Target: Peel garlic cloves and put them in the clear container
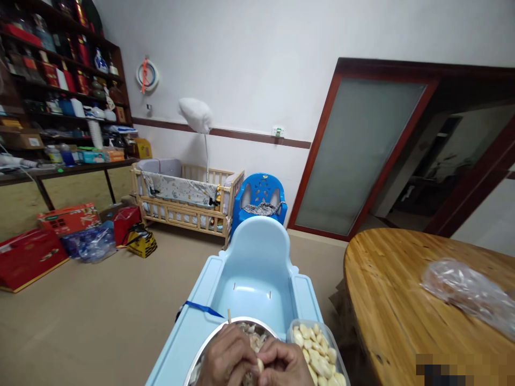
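My left hand point(228, 355) and my right hand point(285, 364) meet over a metal bowl point(204, 346), both with closed fingers. Pinched between their fingertips is a pale garlic clove point(260, 365). A thin wooden stick point(229, 316) rises just above my left hand; whether that hand grips it is hidden. Papery garlic skins point(254, 333) show inside the bowl, partly covered by my hands. Close by my right hand stands a clear plastic container point(293, 325) full of peeled cloves point(321, 365).
The bowl and container rest on a light blue child's high chair point(257, 249), with a blue strap point(204, 308) at its left. A wooden table point(376, 268) carrying a plastic bag point(462, 287) stands right. Behind are a crib point(181, 206) and a blue chair point(262, 190).
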The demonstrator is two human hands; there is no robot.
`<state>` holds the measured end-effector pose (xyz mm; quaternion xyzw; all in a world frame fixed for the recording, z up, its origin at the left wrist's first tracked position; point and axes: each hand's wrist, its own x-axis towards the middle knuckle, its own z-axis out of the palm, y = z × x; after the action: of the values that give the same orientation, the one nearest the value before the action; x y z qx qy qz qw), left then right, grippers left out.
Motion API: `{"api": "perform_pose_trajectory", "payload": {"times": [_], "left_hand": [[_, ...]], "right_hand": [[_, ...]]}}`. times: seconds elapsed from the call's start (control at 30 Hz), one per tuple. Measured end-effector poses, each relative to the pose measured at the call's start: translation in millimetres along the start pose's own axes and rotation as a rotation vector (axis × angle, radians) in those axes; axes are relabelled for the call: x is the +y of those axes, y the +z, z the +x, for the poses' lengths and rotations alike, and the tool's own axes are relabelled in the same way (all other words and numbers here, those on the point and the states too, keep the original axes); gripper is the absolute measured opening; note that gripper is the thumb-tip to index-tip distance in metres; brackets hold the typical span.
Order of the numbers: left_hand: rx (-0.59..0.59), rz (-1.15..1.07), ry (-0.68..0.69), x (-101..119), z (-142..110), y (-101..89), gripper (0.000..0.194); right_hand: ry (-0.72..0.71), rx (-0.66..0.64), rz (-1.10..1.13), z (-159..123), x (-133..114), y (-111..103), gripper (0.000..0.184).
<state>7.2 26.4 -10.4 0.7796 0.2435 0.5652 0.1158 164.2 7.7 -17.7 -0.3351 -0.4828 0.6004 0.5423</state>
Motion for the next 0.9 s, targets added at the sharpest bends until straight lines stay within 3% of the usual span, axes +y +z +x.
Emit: {"api": "perform_pose_trajectory", "payload": {"times": [0.4,0.67,0.9], "left_hand": [[0.026,0.011,0.006,3.3,5.8,-2.2,0.021],[-0.058,0.044,0.055,6.9,14.9,-10.9,0.020],[-0.065,0.030,-0.074,-0.9,1.5,-0.5,0.016]], "right_hand": [[0.033,0.014,-0.018,1.6,-4.5,4.3,0.021],[0.024,0.015,-0.081,2.6,8.3,-6.0,0.023],[-0.012,0.016,-0.056,3.8,8.7,-4.9,0.023]]}}
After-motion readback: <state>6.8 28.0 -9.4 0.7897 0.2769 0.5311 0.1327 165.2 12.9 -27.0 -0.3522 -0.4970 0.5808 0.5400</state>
